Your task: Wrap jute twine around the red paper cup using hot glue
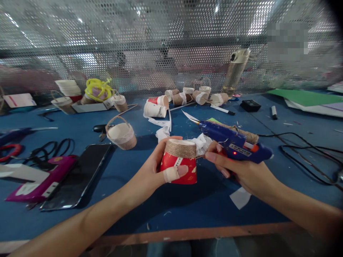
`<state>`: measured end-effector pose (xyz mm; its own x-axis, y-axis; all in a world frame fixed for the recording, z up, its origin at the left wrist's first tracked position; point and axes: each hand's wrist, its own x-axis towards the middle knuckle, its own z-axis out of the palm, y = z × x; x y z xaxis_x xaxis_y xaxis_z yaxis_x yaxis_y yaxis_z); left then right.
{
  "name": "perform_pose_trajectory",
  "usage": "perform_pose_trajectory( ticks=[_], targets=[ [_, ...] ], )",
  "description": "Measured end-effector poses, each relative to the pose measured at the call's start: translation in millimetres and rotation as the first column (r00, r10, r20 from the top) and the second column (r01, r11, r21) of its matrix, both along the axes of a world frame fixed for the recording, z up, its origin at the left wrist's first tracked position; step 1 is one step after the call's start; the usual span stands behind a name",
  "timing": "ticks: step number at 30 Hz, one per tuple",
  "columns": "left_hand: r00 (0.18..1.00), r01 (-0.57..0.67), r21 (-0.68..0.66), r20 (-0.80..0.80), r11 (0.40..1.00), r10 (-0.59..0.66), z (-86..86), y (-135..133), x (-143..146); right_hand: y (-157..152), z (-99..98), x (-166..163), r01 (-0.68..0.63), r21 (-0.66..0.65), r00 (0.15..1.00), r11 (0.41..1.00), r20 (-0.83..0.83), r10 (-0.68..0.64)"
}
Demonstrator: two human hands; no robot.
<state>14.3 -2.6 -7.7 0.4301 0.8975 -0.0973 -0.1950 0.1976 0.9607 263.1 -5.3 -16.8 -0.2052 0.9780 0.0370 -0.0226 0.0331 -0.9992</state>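
Note:
My left hand [163, 164] is closed around a red paper cup [190, 171], its thumb wrapped in a pale bandage. Brown twine [180, 149] circles the upper part of the cup, which stands upright above the table. My right hand [230, 162] is wrapped around the grip of a blue hot glue gun [227, 137] with a red light showing. The gun's nozzle points up and to the left, beyond the cup. Between the hands, white crumpled lace or paper [202, 142] lies behind the cup. A roll of twine [246, 135] is partly hidden behind the gun.
A small twine basket [122, 135] stands left of the cup. Phone [77, 178], purple tool [50, 178] and cables lie at left. Several small baskets [200, 97], paper cups [157, 109] and a bottle [235, 71] stand at the back. A black cord [302, 146] runs right.

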Motion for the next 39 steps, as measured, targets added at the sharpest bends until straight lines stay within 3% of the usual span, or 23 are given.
perform_pose_trajectory(
  ticks=[18, 27, 33, 39],
  targets=[
    [0.994, 0.09, 0.061, 0.054, 0.994, -0.094, -7.3, 1.0, 0.6, -2.1, 3.0, -5.0, 0.011, -0.019, 0.994, 1.0, 0.108, -0.008],
    [0.99, 0.143, 0.047, 0.003, 0.989, -0.143, -8.2, 2.3, 1.8, -0.5, 9.6, -13.8, 0.037, -0.012, 0.999, 0.999, -0.011, -0.037],
    [0.995, 0.077, 0.017, -0.06, 0.997, -0.076, -9.5, 4.5, 3.9, -2.1, 8.1, -13.5, 0.069, 0.077, 0.995, 0.995, 0.069, -0.074],
    [0.997, -0.061, -0.073, 0.039, 0.995, 0.064, 0.2, 4.4, 4.8, -3.2, 10.1, -15.7, 0.046, 0.124, 0.999, 0.991, -0.017, -0.045]
  ],
)
